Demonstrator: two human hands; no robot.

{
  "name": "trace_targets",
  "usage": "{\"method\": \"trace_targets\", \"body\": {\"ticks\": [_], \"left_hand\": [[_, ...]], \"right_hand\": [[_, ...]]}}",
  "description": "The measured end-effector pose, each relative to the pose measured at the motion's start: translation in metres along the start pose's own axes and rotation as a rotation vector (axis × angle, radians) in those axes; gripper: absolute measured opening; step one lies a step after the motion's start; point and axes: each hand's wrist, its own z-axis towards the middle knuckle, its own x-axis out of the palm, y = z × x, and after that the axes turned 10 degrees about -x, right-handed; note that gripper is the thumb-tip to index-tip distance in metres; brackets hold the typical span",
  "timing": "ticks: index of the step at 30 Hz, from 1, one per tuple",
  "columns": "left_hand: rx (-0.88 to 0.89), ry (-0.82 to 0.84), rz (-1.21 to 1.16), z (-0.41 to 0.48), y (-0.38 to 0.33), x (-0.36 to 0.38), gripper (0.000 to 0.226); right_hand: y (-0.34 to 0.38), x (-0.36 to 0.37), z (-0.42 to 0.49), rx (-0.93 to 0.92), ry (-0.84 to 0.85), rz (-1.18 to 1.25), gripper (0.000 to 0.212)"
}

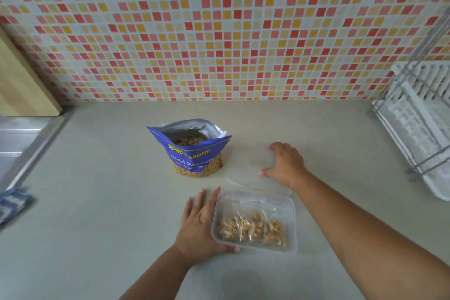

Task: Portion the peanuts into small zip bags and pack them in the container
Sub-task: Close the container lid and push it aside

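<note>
A clear plastic container [291, 224] sits on the counter in front of me. Inside it lie small zip bags of peanuts [253, 228], side by side. My left hand [199, 224] clasps the container's left side, fingers flat along the wall and the thumb at its front corner. An opened blue bag of salted peanuts [194, 153] stands upright behind, with nuts showing in its mouth. My right hand [286, 165] lies palm down to the right of the blue bag with fingers spread. A faint clear plastic sheet [243, 184] lies under and beside it; I cannot tell what it is.
A white dish rack [418, 124] stands at the right edge. A steel sink [22, 141] and a wooden board [24, 87] are at the left, with a blue-and-white cloth [12, 204] below them. Tiled wall [219, 31] closes the back of the counter.
</note>
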Motion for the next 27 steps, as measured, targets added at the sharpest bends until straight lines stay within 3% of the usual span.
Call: {"method": "trace_targets", "body": {"ticks": [3, 5, 7, 9, 11, 13, 15, 23, 27], "left_hand": [[-0.003, -0.007, -0.005, 0.000, 0.000, 0.001, 0.140], [-0.008, -0.010, -0.003, 0.000, 0.001, 0.002, 0.141], [-0.007, -0.015, 0.012, 0.000, 0.001, 0.002, 0.141], [-0.008, -0.019, 0.023, 0.000, -0.001, 0.002, 0.141], [-0.012, -0.020, 0.027, -0.001, -0.002, 0.001, 0.141], [-0.019, -0.023, 0.040, -0.002, -0.003, 0.000, 0.142], [-0.019, -0.020, 0.062, -0.003, -0.004, -0.001, 0.143], [-0.011, -0.025, 0.036, -0.005, -0.005, -0.001, 0.134], [-0.006, -0.029, 0.036, -0.006, -0.004, -0.001, 0.136]], "right_hand": [[0.001, -0.017, -0.003, -0.043, -0.186, 0.114, 0.033], [0.000, -0.036, -0.006, -0.059, -0.382, 0.164, 0.022], [0.002, -0.056, -0.011, -0.018, -0.475, 0.266, 0.014], [0.005, -0.066, -0.018, 0.012, -0.405, 0.433, 0.007], [0.013, -0.061, -0.031, -0.027, -0.220, 0.553, 0.018], [0.023, -0.042, -0.046, -0.081, -0.027, 0.505, 0.025], [0.030, -0.021, -0.059, -0.106, 0.061, 0.408, 0.020], [0.040, 0.004, -0.071, 0.000, 0.070, 0.240, 0.025], [0.041, 0.007, -0.071, 0.010, 0.059, 0.226, 0.014]]}}
